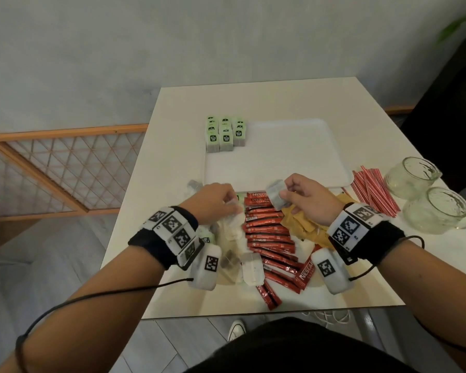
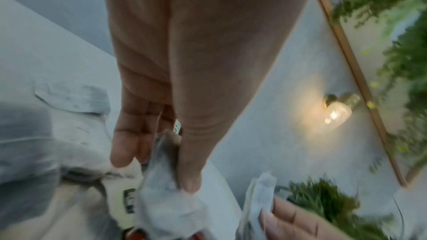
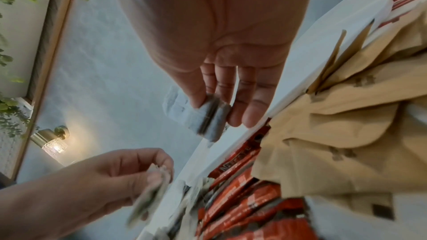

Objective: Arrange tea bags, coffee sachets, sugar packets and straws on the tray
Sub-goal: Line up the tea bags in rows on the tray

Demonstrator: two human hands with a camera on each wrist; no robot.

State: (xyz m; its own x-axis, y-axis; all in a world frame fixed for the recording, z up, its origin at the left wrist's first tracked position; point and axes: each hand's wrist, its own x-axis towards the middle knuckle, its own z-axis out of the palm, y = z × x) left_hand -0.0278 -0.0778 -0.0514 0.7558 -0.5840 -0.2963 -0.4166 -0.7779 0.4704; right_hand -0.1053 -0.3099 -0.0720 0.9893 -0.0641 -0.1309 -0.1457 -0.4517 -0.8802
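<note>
A white tray (image 1: 293, 157) lies in the middle of the table, with green-labelled tea bags (image 1: 225, 134) lined up in its far left corner. My right hand (image 1: 303, 196) pinches a grey tea bag (image 1: 276, 195) just above the tray's near edge; the same tea bag (image 3: 208, 118) shows between thumb and fingers in the right wrist view. My left hand (image 1: 218, 197) grips another tea bag (image 2: 161, 185) over the loose pile (image 1: 234, 238). Red coffee sachets (image 1: 269, 235), tan sugar packets (image 1: 301, 222) and red-striped straws (image 1: 371, 189) lie in front of the tray.
Two glass jars (image 1: 412, 176) (image 1: 441, 211) stand at the right, beside the straws. The table's near edge (image 1: 253, 314) runs just behind my wrists. A wooden lattice rail (image 1: 51, 168) is off to the left, below table level.
</note>
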